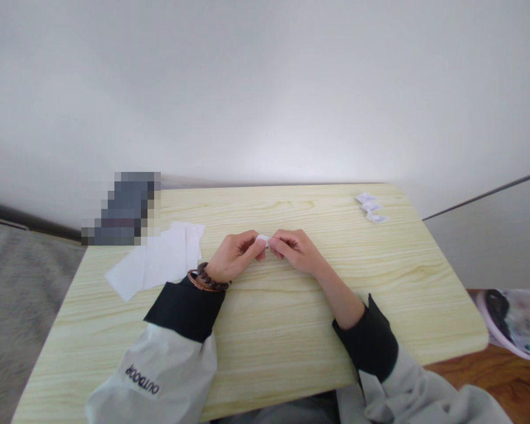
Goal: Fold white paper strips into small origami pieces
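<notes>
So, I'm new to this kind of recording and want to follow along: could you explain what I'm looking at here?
Of course. There is no robot here, just a person working bare-handed. The single picture comes from a camera worn on the head, looking forward and down, so the arms reach in from the bottom edge.

The left hand, with bracelets at its wrist, pinches a small white piece. The right hand meets its other end; whether it grips too is hard to tell.

On the pale wood-grain table, overlapping white sheets lie to the left, and three small folded white pieces sit at the far right. A dark object at the far left corner is pixelated, so I can't identify it.
</notes>
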A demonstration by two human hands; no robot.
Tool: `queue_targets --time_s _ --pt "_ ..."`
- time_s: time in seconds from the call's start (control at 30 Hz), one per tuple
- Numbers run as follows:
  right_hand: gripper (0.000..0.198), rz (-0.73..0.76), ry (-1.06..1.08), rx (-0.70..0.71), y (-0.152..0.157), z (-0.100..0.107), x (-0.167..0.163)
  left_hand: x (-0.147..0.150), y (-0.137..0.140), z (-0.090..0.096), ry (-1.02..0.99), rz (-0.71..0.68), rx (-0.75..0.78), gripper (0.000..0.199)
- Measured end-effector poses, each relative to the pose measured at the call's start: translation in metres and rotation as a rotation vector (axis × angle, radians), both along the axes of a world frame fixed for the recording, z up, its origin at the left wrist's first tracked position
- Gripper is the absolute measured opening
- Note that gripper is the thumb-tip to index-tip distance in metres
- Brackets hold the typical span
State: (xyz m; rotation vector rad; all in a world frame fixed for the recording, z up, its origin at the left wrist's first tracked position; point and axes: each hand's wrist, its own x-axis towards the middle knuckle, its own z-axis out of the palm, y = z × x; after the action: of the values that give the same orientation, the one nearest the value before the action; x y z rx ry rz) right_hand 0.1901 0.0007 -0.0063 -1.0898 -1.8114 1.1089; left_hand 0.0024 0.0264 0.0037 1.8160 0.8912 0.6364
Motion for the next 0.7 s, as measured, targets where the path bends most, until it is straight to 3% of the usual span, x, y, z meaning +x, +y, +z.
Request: queue_targets --time_s 0.37,0.53,0.7 --pt "0.035 0.011 -0.162 0.068 -0.0013 0.0004 -0.0023 -0.0016 0.0008 -0.001 0.134 0.015 0.093 0.039" --pt "0.036 -0.01 -0.118 0.051 -0.0014 -0.0002 -0.001 0.0007 -0.0001 0.0 0.094 0.032 0.027 0.042" --pt "0.029 0.021 -0.144 0.055 -0.0011 -0.0024 -0.0007 0.0032 0.0004 -0.003 -0.023 0.07 -0.066 0.032"
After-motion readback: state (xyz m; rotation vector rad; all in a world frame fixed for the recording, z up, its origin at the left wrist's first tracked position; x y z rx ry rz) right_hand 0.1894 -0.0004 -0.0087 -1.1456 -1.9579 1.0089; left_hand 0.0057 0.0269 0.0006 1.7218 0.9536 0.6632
